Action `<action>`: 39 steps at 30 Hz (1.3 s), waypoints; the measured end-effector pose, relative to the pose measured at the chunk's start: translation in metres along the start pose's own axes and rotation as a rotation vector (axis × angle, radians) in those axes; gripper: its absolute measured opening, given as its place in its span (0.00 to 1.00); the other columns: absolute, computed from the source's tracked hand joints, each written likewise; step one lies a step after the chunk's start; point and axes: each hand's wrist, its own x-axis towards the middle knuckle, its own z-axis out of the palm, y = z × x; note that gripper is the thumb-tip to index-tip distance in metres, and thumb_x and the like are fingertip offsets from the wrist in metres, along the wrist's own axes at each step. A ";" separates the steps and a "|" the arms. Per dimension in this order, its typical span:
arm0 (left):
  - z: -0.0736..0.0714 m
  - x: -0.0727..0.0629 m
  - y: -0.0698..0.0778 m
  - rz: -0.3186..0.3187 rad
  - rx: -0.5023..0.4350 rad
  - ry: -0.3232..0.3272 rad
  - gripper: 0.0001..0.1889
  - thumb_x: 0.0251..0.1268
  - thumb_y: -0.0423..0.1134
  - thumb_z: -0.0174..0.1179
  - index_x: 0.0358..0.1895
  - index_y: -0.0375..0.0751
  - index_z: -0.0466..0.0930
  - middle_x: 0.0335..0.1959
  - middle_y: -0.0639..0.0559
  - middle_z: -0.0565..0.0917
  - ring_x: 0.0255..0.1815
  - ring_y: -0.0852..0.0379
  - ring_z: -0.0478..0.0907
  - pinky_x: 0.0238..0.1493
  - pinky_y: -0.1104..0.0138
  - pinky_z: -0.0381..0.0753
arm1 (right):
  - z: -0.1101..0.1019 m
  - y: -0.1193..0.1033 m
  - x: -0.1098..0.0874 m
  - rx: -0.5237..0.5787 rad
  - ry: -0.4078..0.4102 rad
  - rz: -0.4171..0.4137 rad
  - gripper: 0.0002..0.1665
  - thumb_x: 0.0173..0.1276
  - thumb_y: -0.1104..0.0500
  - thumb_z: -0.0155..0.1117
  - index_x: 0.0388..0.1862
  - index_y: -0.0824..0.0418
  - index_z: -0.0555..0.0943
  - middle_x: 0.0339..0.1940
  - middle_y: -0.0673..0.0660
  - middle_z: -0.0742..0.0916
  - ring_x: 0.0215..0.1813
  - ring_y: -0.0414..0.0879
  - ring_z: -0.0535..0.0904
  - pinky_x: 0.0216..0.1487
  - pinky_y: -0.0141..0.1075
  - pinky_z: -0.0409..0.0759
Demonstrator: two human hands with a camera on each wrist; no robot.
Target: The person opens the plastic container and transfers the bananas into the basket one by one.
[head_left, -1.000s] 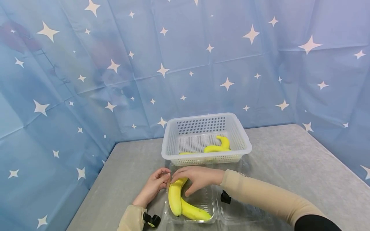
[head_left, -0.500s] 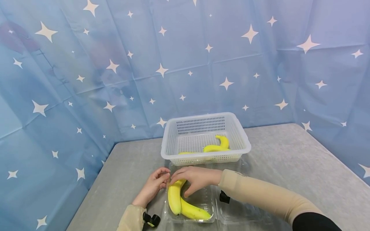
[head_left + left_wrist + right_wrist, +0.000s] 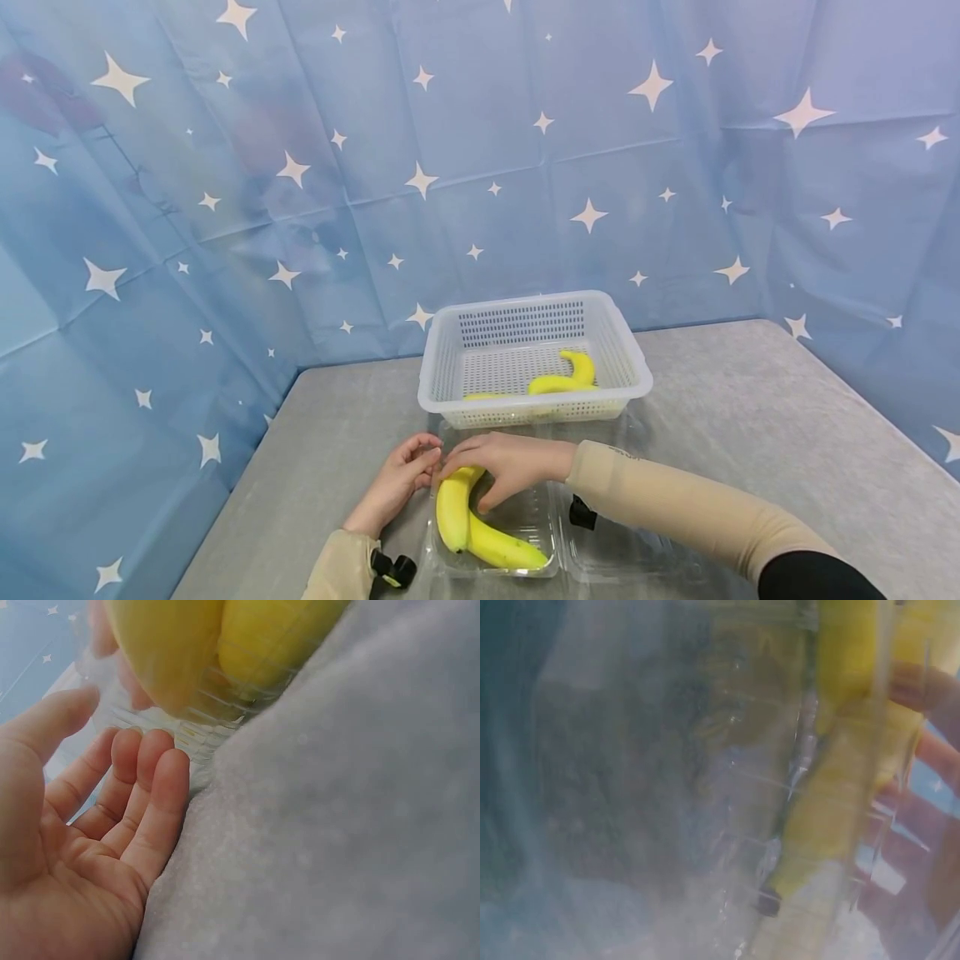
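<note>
The right grip (image 3: 516, 463) holds the left banana (image 3: 453, 510) by its far end, apparently nesting it against the second banana (image 3: 508, 551) inside the clear container (image 3: 529, 518); the left grip (image 3: 405, 477), relaxed just outside, probably serves as a stop.

Clear rect. plast. tray (image 3: 534, 505): glossy, ribbed; white rect. plast. basket (image 3: 536, 403): semi-matt; curved yellow bananas (image 3: 453, 512): smooth w/ sheen.

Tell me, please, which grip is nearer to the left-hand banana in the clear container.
Right: the person's right grip spans the far end of the left-hand banana, whereas their left grip is off to its left, outside the wall of the clear container.
</note>
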 end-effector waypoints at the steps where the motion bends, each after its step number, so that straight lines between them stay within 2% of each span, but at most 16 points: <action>1: 0.000 0.000 0.000 0.001 0.001 0.001 0.18 0.73 0.43 0.55 0.54 0.32 0.70 0.34 0.48 0.76 0.32 0.57 0.77 0.34 0.66 0.80 | 0.000 0.000 0.000 -0.007 0.002 0.001 0.39 0.57 0.58 0.73 0.68 0.49 0.71 0.67 0.49 0.74 0.67 0.38 0.67 0.65 0.33 0.67; 10: -0.001 0.000 -0.001 0.017 0.003 -0.005 0.16 0.73 0.43 0.55 0.53 0.33 0.71 0.34 0.49 0.76 0.31 0.58 0.77 0.33 0.67 0.80 | 0.000 -0.001 0.000 -0.047 0.007 0.012 0.37 0.59 0.59 0.72 0.68 0.48 0.72 0.65 0.47 0.74 0.64 0.38 0.69 0.61 0.31 0.69; 19: 0.000 0.000 0.001 0.009 -0.003 -0.006 0.18 0.73 0.40 0.55 0.54 0.28 0.68 0.33 0.49 0.77 0.32 0.58 0.77 0.33 0.68 0.79 | 0.001 -0.004 0.000 -0.091 -0.004 0.086 0.34 0.60 0.58 0.72 0.66 0.45 0.74 0.61 0.46 0.75 0.59 0.37 0.71 0.59 0.30 0.70; 25: 0.000 0.000 0.001 0.010 -0.013 -0.005 0.18 0.73 0.40 0.56 0.54 0.29 0.69 0.33 0.49 0.76 0.32 0.58 0.77 0.33 0.68 0.79 | 0.002 -0.004 0.001 -0.111 0.003 0.077 0.33 0.60 0.57 0.72 0.65 0.46 0.75 0.60 0.46 0.76 0.60 0.36 0.71 0.60 0.30 0.69; 31: 0.000 0.000 0.000 0.025 -0.011 -0.013 0.20 0.73 0.40 0.55 0.55 0.26 0.67 0.32 0.49 0.76 0.31 0.58 0.78 0.34 0.67 0.80 | 0.001 -0.006 0.001 -0.163 -0.001 0.083 0.32 0.58 0.56 0.73 0.62 0.46 0.75 0.60 0.43 0.78 0.62 0.35 0.71 0.63 0.35 0.68; 39: -0.001 0.001 -0.002 0.029 -0.014 -0.011 0.18 0.73 0.41 0.55 0.55 0.29 0.69 0.32 0.49 0.76 0.31 0.58 0.77 0.34 0.66 0.80 | 0.003 -0.006 0.001 -0.159 -0.008 0.109 0.33 0.60 0.55 0.73 0.64 0.41 0.75 0.61 0.41 0.77 0.62 0.35 0.70 0.62 0.39 0.68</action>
